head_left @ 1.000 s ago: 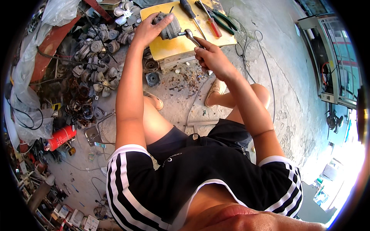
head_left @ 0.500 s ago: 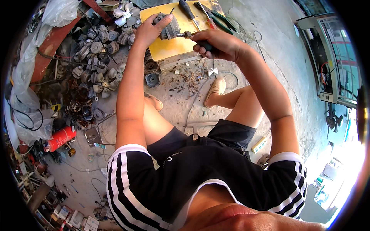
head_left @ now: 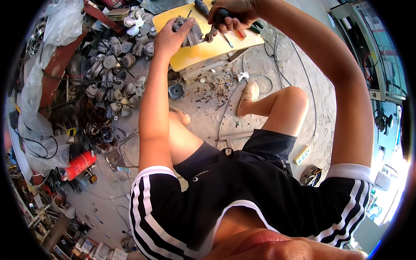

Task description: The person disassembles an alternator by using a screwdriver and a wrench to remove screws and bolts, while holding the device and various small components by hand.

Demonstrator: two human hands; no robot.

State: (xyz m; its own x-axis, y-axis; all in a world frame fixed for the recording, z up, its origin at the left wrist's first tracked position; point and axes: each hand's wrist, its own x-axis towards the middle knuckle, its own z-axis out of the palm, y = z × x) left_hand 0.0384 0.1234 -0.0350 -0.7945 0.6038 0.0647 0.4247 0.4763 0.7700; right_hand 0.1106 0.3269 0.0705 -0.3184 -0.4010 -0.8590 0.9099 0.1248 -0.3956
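Note:
On the yellow board [head_left: 195,58], my left hand [head_left: 169,38] is wrapped round a small grey electric motor [head_left: 192,34], its thumb over the top. Just to the right, my right hand [head_left: 239,14] grips the black handle of a wrench-like tool [head_left: 212,34]. The tool's metal head sits at the end of the motor's shaft; its exact kind is partly hidden by my fingers. Behind and below that hand lie a dark-handled screwdriver [head_left: 201,6], a red-handled tool [head_left: 239,33] and dark green-handled pliers [head_left: 257,26], all partly covered.
Several old motors and fan parts [head_left: 110,60] are heaped on the floor at left. Debris [head_left: 213,89] is scattered below the board. Cables [head_left: 277,56] run across the floor at right, and a power strip [head_left: 302,155] lies nearby. A red cylinder [head_left: 81,165] lies lower left.
My right hand has swung up and away from me, turning the tool's handle from pointing right to pointing upward. My left hand still holds the motor. The whole view has shifted slightly.

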